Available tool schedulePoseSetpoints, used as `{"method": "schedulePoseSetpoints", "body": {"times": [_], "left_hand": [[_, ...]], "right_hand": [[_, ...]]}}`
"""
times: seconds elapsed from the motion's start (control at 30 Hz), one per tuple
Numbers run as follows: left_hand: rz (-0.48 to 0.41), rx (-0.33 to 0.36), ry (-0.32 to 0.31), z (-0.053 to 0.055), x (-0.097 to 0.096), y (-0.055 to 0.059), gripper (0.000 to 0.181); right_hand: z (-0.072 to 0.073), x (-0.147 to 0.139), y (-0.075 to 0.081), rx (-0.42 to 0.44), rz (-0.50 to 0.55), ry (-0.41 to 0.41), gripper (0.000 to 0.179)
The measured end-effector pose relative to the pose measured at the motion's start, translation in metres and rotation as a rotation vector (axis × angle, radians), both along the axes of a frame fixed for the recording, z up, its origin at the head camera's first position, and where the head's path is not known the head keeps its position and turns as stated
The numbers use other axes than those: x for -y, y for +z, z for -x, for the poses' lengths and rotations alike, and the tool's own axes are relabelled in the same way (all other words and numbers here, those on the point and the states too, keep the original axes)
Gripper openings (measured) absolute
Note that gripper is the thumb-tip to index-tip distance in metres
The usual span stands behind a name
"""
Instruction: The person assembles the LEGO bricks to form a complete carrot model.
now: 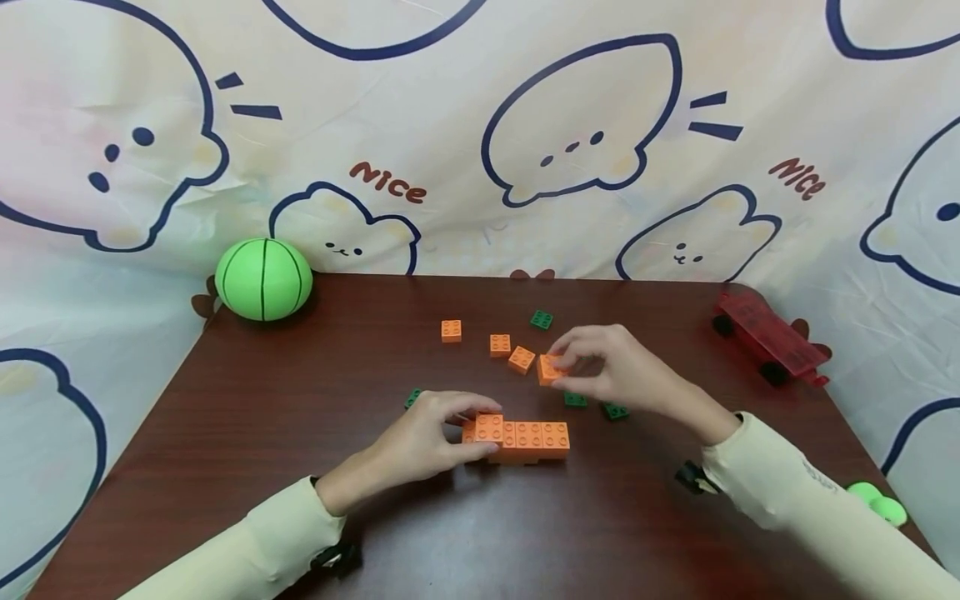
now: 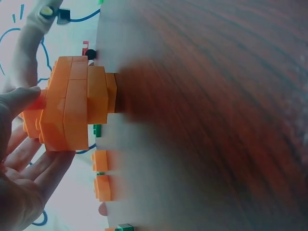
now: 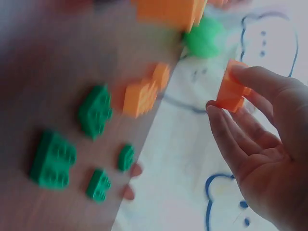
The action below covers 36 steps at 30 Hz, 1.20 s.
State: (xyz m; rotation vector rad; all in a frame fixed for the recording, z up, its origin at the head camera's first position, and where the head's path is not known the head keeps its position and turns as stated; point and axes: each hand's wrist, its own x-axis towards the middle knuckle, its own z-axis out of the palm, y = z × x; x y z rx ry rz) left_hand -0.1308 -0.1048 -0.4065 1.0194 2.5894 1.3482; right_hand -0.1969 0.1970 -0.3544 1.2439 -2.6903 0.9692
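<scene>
My left hand (image 1: 427,437) holds the left end of a structure of orange building bricks (image 1: 531,440), thumb on the near side and fingers on the far side. In the left wrist view the orange structure (image 2: 67,103) has a wide layer over narrower bricks, with a small brick on top by the thumb. To the right and farther back, my right hand (image 1: 618,367) pinches a single orange brick (image 1: 549,370) between thumb and fingers. The right wrist view shows this brick (image 3: 231,89) raised off the table, its studs partly covered by the hand.
Loose orange bricks (image 1: 500,345) lie beyond the structure. Several green bricks (image 1: 542,319) are scattered around, one partly behind the left hand. A green ball (image 1: 264,279) sits at the back left, a red toy skateboard (image 1: 772,335) at the back right, and light green round items (image 1: 877,502) at the right edge.
</scene>
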Motion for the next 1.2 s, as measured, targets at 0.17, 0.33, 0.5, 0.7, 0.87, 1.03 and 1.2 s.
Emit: {"method": "schedulePoseSetpoints", "body": {"times": [0.17, 0.33, 0.5, 0.7, 0.87, 1.03, 1.2], "left_hand": [[-0.008, -0.003, 0.008, -0.001, 0.001, 0.001, 0.033], [0.000, -0.006, 0.009, -0.002, 0.001, 0.002, 0.032], [-0.005, -0.013, 0.009, -0.001, 0.001, 0.002, 0.031], [-0.014, -0.027, 0.010, -0.001, 0.000, 0.002, 0.031], [-0.018, -0.011, 0.009, -0.001, -0.001, 0.002, 0.031], [-0.017, -0.009, 0.010, -0.001, -0.001, 0.001, 0.031], [-0.023, -0.024, -0.007, 0.000, -0.001, 0.000, 0.032]], "right_hand": [[-0.030, 0.012, -0.005, -0.005, 0.068, 0.081, 0.012], [-0.047, 0.024, -0.016, 0.012, 0.078, 0.108, 0.010], [-0.051, 0.031, -0.026, 0.025, 0.076, 0.123, 0.012], [-0.052, 0.035, -0.031, 0.008, 0.066, 0.134, 0.010], [-0.053, 0.035, -0.032, 0.013, 0.001, 0.139, 0.017], [-0.052, 0.036, -0.033, 0.060, -0.049, 0.129, 0.024], [-0.049, 0.038, -0.032, 0.092, -0.055, 0.117, 0.025]]}}
